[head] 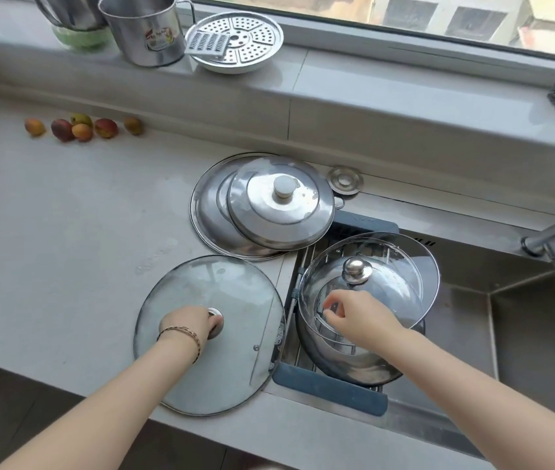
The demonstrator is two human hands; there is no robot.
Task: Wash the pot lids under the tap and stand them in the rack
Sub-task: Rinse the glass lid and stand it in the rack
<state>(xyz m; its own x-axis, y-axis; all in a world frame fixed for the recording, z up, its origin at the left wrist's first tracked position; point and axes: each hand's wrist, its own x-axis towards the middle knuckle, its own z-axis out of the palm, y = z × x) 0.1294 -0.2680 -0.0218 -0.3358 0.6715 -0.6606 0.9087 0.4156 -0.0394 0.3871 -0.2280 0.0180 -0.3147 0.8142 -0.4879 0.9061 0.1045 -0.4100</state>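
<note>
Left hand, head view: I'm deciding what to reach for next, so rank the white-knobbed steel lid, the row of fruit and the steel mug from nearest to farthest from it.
1. White-knobbed steel lid, on the counter beyond the left hand, to its right.
2. Row of fruit, farther back on the left.
3. Steel mug, up on the windowsill, farthest.

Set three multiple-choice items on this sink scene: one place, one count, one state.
1. The glass lid under the left hand lies: A in the sink; B on the counter; C on the windowsill.
2. The fruits on the counter number: A three; B six; C ten.
3. The left hand: A grips the lid's knob; B lies flat; C holds a sponge.
Answers: B, it rests on the counter; B, six show; A, fingers curl round the knob.
</note>
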